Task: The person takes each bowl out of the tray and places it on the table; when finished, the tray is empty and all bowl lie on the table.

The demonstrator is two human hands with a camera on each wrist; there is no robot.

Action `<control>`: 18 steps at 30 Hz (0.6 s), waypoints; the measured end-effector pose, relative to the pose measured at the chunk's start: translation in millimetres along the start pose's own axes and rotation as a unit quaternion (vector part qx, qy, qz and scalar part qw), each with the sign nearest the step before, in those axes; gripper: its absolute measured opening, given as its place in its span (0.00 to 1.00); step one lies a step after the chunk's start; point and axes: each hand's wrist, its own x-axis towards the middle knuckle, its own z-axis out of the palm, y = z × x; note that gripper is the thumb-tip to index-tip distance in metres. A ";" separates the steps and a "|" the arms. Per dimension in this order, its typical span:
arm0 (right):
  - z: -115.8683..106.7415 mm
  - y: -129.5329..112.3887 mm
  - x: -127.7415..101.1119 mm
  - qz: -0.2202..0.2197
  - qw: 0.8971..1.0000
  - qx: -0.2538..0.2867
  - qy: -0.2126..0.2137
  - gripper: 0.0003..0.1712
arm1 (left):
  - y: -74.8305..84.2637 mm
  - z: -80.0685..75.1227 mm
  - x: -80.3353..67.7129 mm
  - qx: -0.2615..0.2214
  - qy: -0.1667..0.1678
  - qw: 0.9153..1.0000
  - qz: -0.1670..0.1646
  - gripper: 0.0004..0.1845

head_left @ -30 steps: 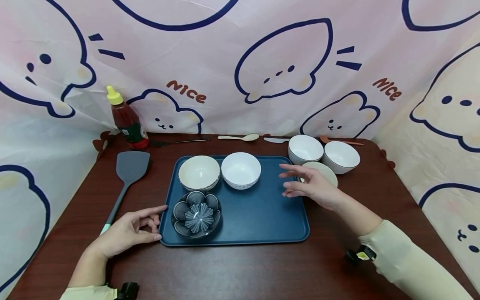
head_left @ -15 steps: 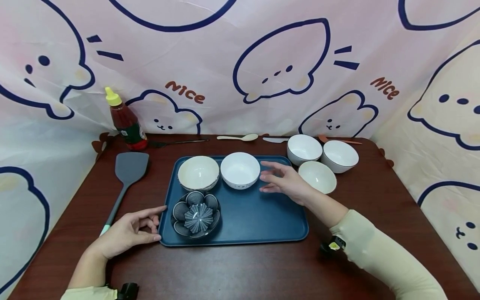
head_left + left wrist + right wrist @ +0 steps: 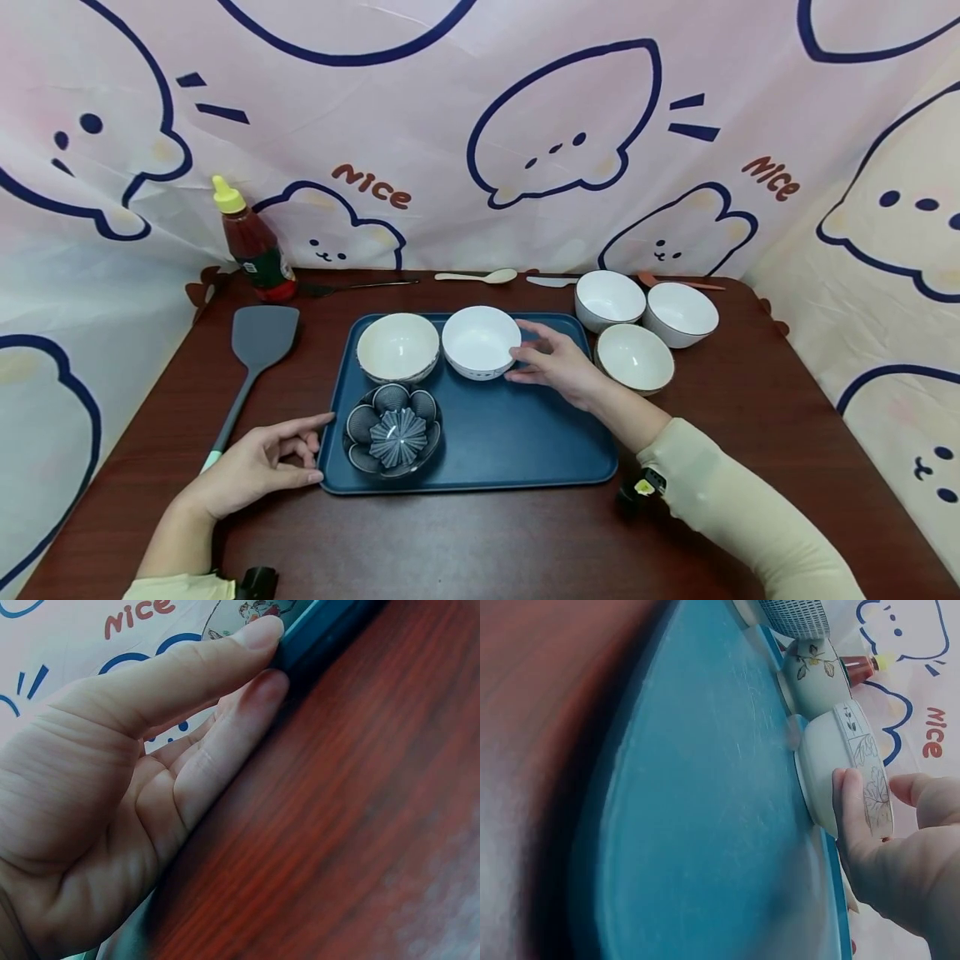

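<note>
Your right hand (image 3: 558, 364) touches the side of the white bowl (image 3: 481, 340) with the thumb and fingertips, loosely spread, not yet closed around it. The bowl stands at the far part of the blue tray (image 3: 510, 433), just beside a cream bowl (image 3: 397, 346). Your left hand (image 3: 255, 462) presses relaxed fingers on the tray's near corner, probably to steady it.

Left hand (image 3: 112, 795) touches tray edge (image 3: 315, 637) (fingertips only)
</note>
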 end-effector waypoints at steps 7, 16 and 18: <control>4.8 1.0 3.7 -0.002 1.000 0.004 0.013 0.38 | 0.2 0.0 -0.1 -0.003 -0.006 1.000 0.010 0.38; 10.9 -0.3 3.1 0.000 0.999 0.003 0.045 0.35 | -0.8 -0.5 0.0 -0.005 -0.008 1.000 0.016 0.38; 11.2 -1.5 2.0 0.000 0.999 -0.003 0.048 0.35 | -1.1 -0.3 -0.2 -0.002 -0.006 1.000 0.017 0.38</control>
